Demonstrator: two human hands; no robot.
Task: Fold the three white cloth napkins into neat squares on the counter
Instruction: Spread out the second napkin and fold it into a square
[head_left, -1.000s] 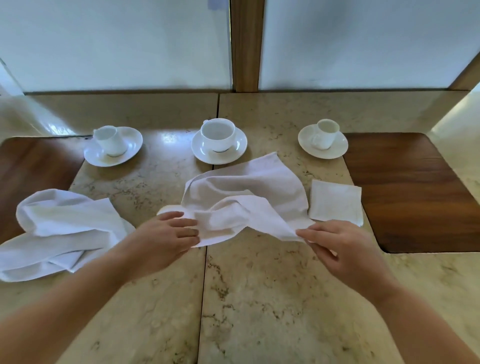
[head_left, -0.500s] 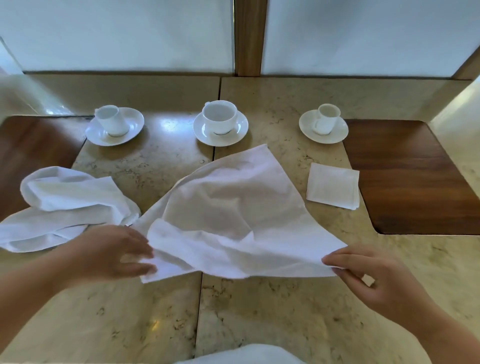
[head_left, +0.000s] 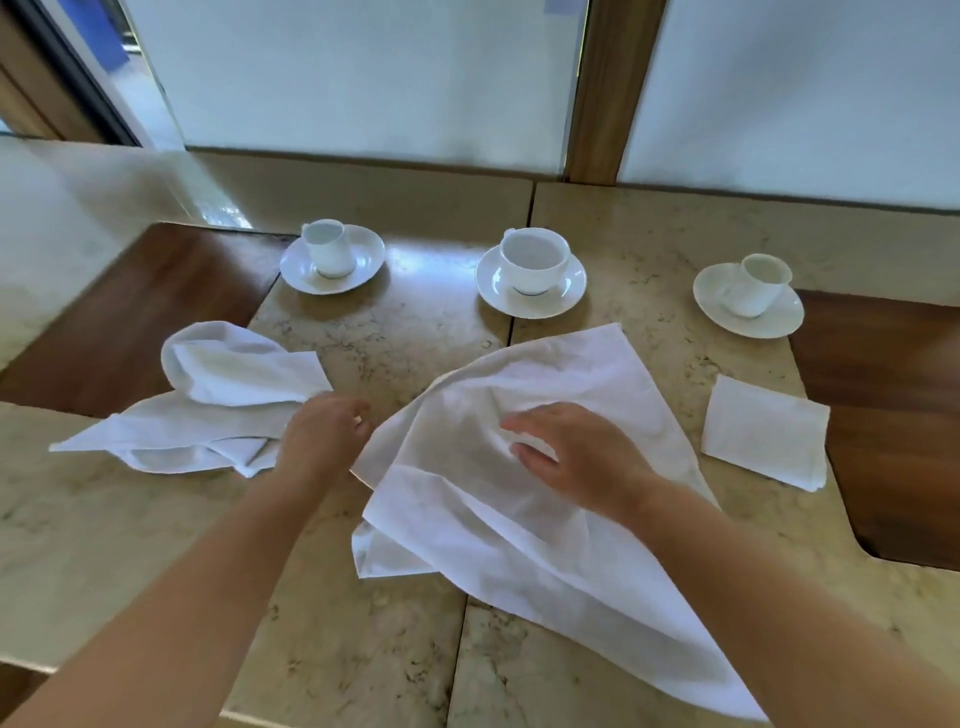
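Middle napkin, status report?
Middle napkin spread, wrinkled, unfolded. Right hand flat on it; left hand at its edge, grip unclear. Nothing in the way.

Spread open napkin lay rumpled on marble counter, just nearer than middle cup. Right hand rested on its centre, fingers relaxed. Left hand hovered at its left edge, grip unclear. Crumpled napkin lay left of open napkin, folded napkin right of it, apart.
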